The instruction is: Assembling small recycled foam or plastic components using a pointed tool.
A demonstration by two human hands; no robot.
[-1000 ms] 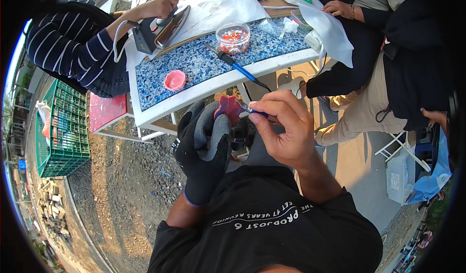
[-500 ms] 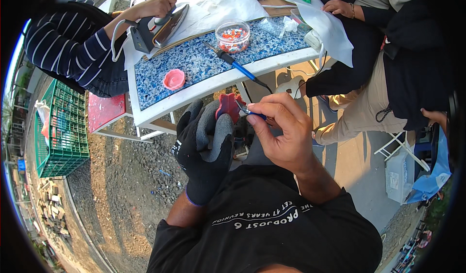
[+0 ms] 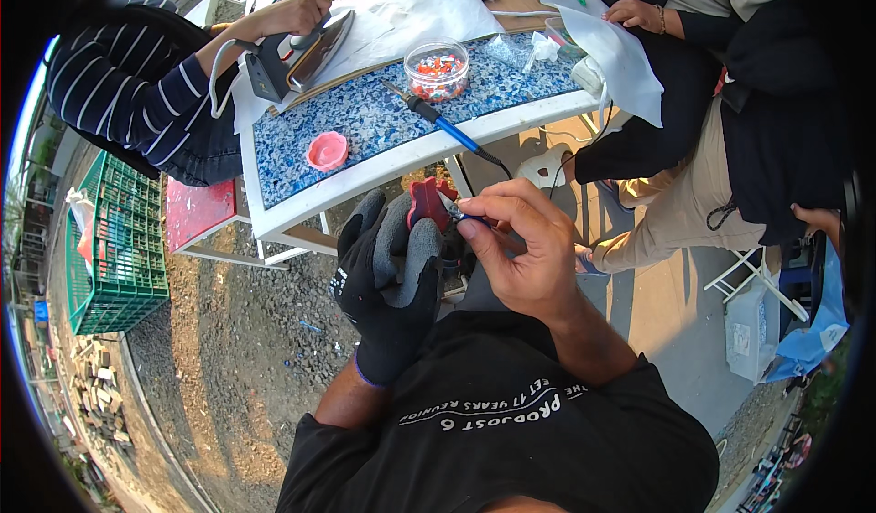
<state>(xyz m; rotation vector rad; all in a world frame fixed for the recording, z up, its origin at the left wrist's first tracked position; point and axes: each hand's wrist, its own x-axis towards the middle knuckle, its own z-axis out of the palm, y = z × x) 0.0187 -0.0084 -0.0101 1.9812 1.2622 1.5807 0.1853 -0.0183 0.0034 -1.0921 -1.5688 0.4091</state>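
At the far left, a green crate (image 3: 119, 248) is standing on the ground (image 3: 237, 358). Beside it, a co-worker (image 3: 137, 93) in stripes is holding an iron (image 3: 274, 68). Rightward, a pink dish (image 3: 328, 151) is resting on the blue-speckled tabletop (image 3: 383, 134). Below its white edge, the gloved left hand (image 3: 388, 271) is pinching a red, scalloped piece (image 3: 425, 205) between its fingers. The bare right hand's (image 3: 529, 248) fingers are grasping a slim tool (image 3: 454, 211), its metal tip meeting the piece's right side.

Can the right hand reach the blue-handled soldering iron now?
Likely yes: the soldering iron lies at the table edge, nothing visible between, though the right hand holds a bladed tool.
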